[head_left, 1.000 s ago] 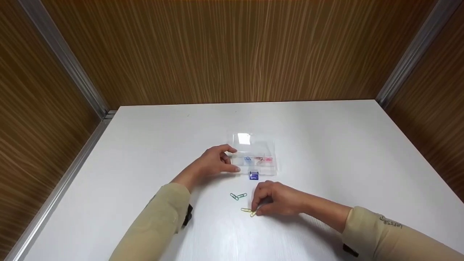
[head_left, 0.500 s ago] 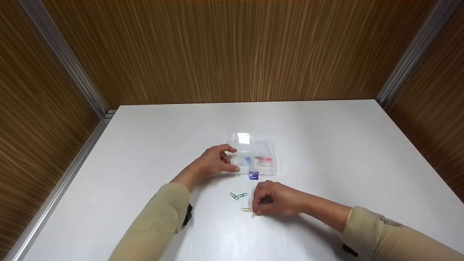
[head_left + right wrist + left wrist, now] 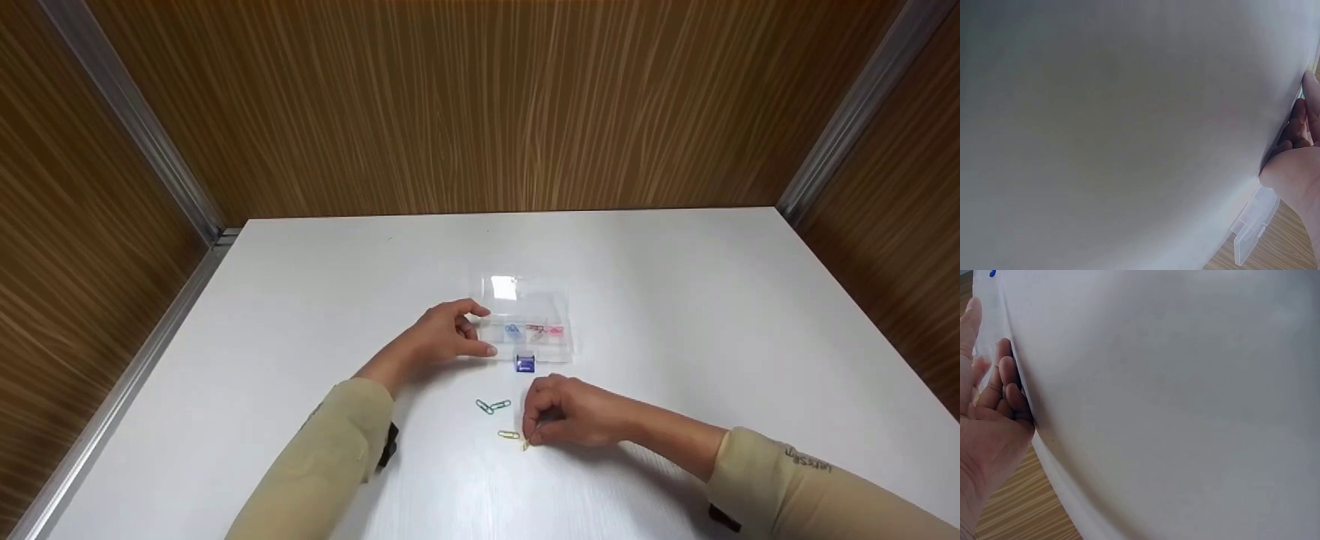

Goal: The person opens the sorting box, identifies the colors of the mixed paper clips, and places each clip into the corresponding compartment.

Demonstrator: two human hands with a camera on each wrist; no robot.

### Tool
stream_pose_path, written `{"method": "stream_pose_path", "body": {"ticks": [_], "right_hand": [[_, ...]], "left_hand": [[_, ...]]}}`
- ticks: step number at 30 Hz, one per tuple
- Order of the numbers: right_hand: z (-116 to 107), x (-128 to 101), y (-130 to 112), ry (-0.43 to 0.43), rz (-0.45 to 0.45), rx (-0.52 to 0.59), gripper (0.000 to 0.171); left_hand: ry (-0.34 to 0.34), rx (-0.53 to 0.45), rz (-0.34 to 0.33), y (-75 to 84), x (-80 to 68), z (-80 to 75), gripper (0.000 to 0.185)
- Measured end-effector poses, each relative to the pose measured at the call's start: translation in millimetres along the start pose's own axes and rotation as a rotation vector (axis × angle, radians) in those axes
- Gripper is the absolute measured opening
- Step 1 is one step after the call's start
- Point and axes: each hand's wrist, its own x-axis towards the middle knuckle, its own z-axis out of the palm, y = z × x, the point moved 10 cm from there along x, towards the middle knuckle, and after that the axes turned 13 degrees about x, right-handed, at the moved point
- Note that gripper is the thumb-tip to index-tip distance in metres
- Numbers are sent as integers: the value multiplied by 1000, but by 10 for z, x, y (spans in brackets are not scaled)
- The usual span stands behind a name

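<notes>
Yellow paperclip (image 3: pixel 509 434) lies on the white counter (image 3: pixel 675 315), near side, right hand (image 3: pixel 574 416) pinching a second yellow one at its fingertips; green clips (image 3: pixel 492 406) just left. Left hand (image 3: pixel 439 337) grips the clear box (image 3: pixel 529 330) farther back; grip curled round its left end.

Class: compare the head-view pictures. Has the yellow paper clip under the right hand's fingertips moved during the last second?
Yes. The yellow paper clip under the right hand has slid right, away from the other yellow clip, which stayed put on the table.
</notes>
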Motion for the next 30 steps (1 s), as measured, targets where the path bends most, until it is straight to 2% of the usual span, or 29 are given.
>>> {"method": "stream_pose_path", "body": {"ticks": [18, 23, 27, 30], "right_hand": [[-14, 19, 22, -8, 50, 25, 9], [-44, 16, 26, -1, 61, 92, 10], [-110, 1, 11, 45, 74, 176, 7], [-254, -11, -11, 123, 107, 156, 4]], "left_hand": [[16, -37, 29, 3, -6, -24, 62], [9, -32, 16, 8, -10, -15, 63], [9, -17, 15, 15, -20, -8, 63], [9, -13, 21, 23, -21, -10, 63]]}}
